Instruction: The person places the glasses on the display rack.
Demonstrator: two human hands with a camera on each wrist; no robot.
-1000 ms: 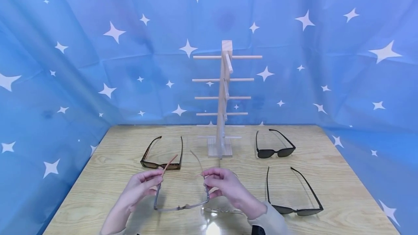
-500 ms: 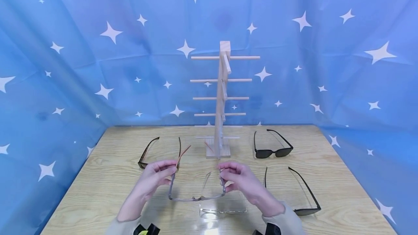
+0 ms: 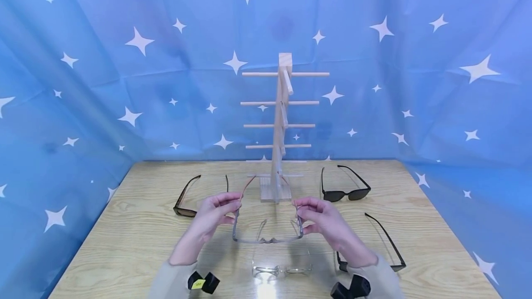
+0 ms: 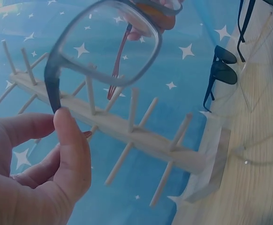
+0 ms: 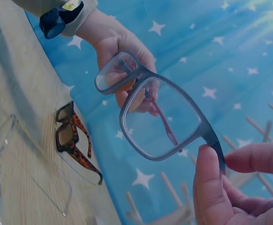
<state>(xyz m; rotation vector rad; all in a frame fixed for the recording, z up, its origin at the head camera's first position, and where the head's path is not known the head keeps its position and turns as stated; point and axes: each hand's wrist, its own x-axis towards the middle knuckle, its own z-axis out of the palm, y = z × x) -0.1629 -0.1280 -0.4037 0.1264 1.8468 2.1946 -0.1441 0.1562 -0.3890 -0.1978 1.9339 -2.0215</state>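
Note:
Both hands hold a pair of eyeglasses with a grey frame, clear lenses and reddish temple tips, raised over the table. My left hand pinches one temple between thumb and fingers, close to the hinge as the left wrist view shows. On the other side, my right hand pinches the second temple the same way. The temples are unfolded and point away from me, toward a wooden rack with rows of pegs. From the head, their tips overlap the foot of the rack's post.
Thin metal-framed glasses lie below the held pair. Tortoiseshell sunglasses are at the left, partly behind my left hand. Two black pairs lie at the right: sunglasses farther back, sunglasses nearer, partly covered by my right arm. A starred blue curtain hangs behind.
Both hands have carried the grey glasses to the right and farther forward, from beside the rack's foot to in front of it. The metal-framed glasses below now show more fully.

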